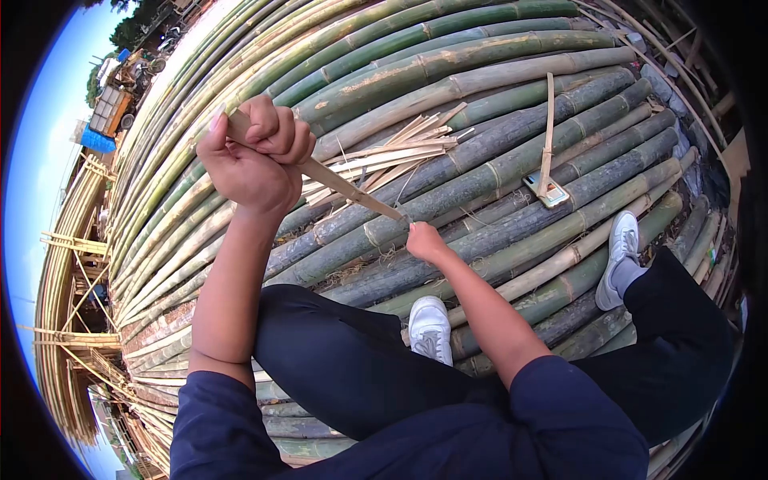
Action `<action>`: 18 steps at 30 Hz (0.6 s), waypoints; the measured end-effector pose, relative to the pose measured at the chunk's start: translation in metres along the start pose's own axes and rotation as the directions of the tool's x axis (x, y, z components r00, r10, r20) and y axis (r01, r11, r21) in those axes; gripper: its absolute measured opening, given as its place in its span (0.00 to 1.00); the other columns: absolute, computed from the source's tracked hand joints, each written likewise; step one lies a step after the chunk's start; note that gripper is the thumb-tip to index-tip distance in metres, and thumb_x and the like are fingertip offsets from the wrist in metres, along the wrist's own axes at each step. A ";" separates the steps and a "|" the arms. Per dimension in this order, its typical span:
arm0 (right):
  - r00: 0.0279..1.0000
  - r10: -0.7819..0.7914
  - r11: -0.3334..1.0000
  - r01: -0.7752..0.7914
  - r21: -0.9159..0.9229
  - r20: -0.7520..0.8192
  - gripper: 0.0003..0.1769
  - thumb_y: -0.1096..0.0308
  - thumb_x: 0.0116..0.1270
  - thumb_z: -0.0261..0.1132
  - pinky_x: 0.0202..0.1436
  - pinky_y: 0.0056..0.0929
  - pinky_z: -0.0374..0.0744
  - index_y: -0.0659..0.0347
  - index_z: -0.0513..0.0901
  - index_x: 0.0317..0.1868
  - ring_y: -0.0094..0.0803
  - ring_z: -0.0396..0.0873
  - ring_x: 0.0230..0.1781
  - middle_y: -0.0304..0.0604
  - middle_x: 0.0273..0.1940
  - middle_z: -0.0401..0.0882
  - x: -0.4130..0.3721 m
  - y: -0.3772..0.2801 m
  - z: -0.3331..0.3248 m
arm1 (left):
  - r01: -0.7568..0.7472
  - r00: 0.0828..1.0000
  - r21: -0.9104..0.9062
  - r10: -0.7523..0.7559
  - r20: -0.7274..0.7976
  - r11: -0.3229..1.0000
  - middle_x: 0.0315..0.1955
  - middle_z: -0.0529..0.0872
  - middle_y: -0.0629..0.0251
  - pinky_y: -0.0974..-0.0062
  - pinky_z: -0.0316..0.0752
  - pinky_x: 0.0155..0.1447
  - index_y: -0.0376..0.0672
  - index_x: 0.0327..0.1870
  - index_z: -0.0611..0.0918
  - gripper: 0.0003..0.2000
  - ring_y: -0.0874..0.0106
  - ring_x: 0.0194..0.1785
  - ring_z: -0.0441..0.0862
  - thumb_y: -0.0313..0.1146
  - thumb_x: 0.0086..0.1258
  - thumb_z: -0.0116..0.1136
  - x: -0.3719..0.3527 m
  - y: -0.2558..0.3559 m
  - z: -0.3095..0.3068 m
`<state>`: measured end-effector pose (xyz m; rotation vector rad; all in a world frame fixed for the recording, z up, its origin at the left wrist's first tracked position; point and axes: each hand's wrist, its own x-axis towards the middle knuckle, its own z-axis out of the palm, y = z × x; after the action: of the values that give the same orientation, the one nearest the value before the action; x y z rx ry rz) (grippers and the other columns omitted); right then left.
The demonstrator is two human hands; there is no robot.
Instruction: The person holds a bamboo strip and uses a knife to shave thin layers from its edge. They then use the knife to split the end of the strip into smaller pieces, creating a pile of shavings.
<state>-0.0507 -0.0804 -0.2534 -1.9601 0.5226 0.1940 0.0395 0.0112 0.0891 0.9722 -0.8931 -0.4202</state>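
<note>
A flat bamboo strip (352, 190) runs between my two hands. My left hand (258, 152) is raised at the upper left, its fingers wrapped round one end. Lower down, near the middle, my right hand (426, 242) is closed at the strip's other end. A small dark thing shows at its fingertips, too small to make out. Behind the strip, a bundle of split pale bamboo strips (408, 154) lies on the green bamboo poles (480, 172).
A phone-like device (546, 190) and a thin upright bamboo piece (548, 128) rest on poles to the right. My white shoes (430, 330) stand on the poles. A bamboo rack (80, 336) is at the left, an orange truck (108, 108) at the upper left.
</note>
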 end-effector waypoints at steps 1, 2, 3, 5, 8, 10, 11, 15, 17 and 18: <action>1.000 -0.007 1.000 0.007 -0.004 -0.007 0.22 0.62 0.75 0.46 0.42 0.54 0.76 0.72 0.79 0.33 0.64 0.79 0.35 0.68 0.32 0.80 0.004 0.004 -0.006 | 0.011 1.000 0.009 -0.011 -0.001 1.000 0.12 0.55 0.76 0.75 0.46 0.22 0.51 0.22 0.60 0.20 0.78 0.15 0.47 0.55 0.69 0.33 0.001 -0.001 0.002; 0.998 -0.069 0.995 0.069 -0.072 0.009 0.22 0.63 0.74 0.47 0.44 0.54 0.76 0.73 0.79 0.32 0.65 0.79 0.37 0.67 0.32 0.80 0.008 0.007 -0.009 | 0.028 1.000 0.018 -0.028 -0.003 0.999 0.11 0.55 0.76 0.75 0.46 0.22 0.51 0.21 0.60 0.20 0.78 0.14 0.47 0.55 0.69 0.34 0.001 -0.001 0.003; 0.991 -0.127 0.982 0.130 -0.134 0.030 0.22 0.63 0.74 0.48 0.46 0.54 0.76 0.73 0.79 0.32 0.65 0.78 0.39 0.67 0.33 0.80 0.010 0.007 -0.011 | 0.025 0.999 0.029 -0.024 -0.038 0.999 0.11 0.55 0.76 0.75 0.46 0.21 0.51 0.21 0.60 0.20 0.78 0.14 0.47 0.54 0.68 0.34 0.002 -0.001 0.003; 0.986 -0.156 0.986 0.153 -0.063 -0.051 0.22 0.63 0.74 0.47 0.46 0.54 0.76 0.73 0.79 0.32 0.65 0.78 0.39 0.67 0.33 0.80 -0.005 -0.018 -0.019 | 0.027 0.997 0.028 -0.025 -0.075 0.999 0.11 0.55 0.76 0.75 0.46 0.22 0.51 0.21 0.60 0.20 0.78 0.14 0.47 0.54 0.68 0.34 0.001 0.000 0.002; 0.965 -0.212 0.977 0.211 -0.025 -0.153 0.21 0.63 0.74 0.48 0.47 0.54 0.77 0.73 0.79 0.33 0.63 0.80 0.39 0.66 0.33 0.81 -0.016 -0.020 0.001 | 0.009 0.994 0.027 -0.006 -0.105 1.000 0.11 0.54 0.76 0.75 0.46 0.22 0.51 0.21 0.60 0.19 0.78 0.14 0.47 0.54 0.68 0.35 0.001 0.002 -0.003; 0.980 -0.124 0.990 0.113 -0.079 -0.156 0.20 0.63 0.74 0.49 0.45 0.56 0.76 0.72 0.79 0.32 0.64 0.79 0.37 0.68 0.32 0.80 -0.007 0.008 0.023 | 0.010 0.992 0.039 -0.005 -0.125 0.999 0.11 0.55 0.76 0.74 0.46 0.22 0.51 0.21 0.59 0.19 0.77 0.14 0.47 0.54 0.68 0.35 0.001 0.002 -0.002; 0.980 -0.097 0.995 0.089 -0.054 -0.175 0.20 0.63 0.73 0.50 0.43 0.56 0.76 0.72 0.79 0.33 0.65 0.79 0.36 0.69 0.31 0.79 -0.006 0.013 0.023 | 0.007 0.992 0.042 -0.002 -0.122 0.999 0.11 0.55 0.76 0.74 0.46 0.22 0.51 0.21 0.59 0.19 0.77 0.14 0.47 0.54 0.68 0.35 0.001 0.001 -0.002; 0.980 -0.157 0.987 0.158 -0.003 -0.122 0.19 0.62 0.74 0.49 0.48 0.54 0.77 0.72 0.79 0.38 0.63 0.80 0.41 0.70 0.36 0.80 -0.022 -0.020 0.001 | 0.012 0.989 0.045 -0.005 -0.145 0.999 0.11 0.55 0.76 0.74 0.46 0.22 0.51 0.21 0.59 0.19 0.77 0.14 0.47 0.54 0.68 0.35 0.001 0.001 -0.001; 0.966 -0.179 0.982 0.187 0.024 -0.188 0.19 0.63 0.74 0.49 0.45 0.54 0.77 0.71 0.79 0.35 0.63 0.80 0.40 0.68 0.35 0.80 -0.011 -0.005 0.019 | -0.006 0.986 0.064 0.016 -0.163 0.998 0.11 0.55 0.76 0.74 0.46 0.23 0.51 0.21 0.59 0.19 0.77 0.14 0.47 0.54 0.68 0.35 0.003 0.001 0.000; 0.965 -0.182 0.982 0.189 0.016 -0.189 0.19 0.63 0.74 0.49 0.45 0.54 0.77 0.71 0.79 0.35 0.63 0.80 0.40 0.68 0.35 0.80 -0.005 0.002 0.019 | -0.011 0.980 0.077 0.026 -0.198 0.997 0.11 0.55 0.76 0.74 0.46 0.23 0.51 0.21 0.59 0.19 0.77 0.15 0.47 0.53 0.68 0.35 0.003 0.001 0.000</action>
<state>-0.0546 -0.0629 -0.2609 -1.9918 0.4560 -0.1176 0.0413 0.0095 0.0918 1.0552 -0.7404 -0.2694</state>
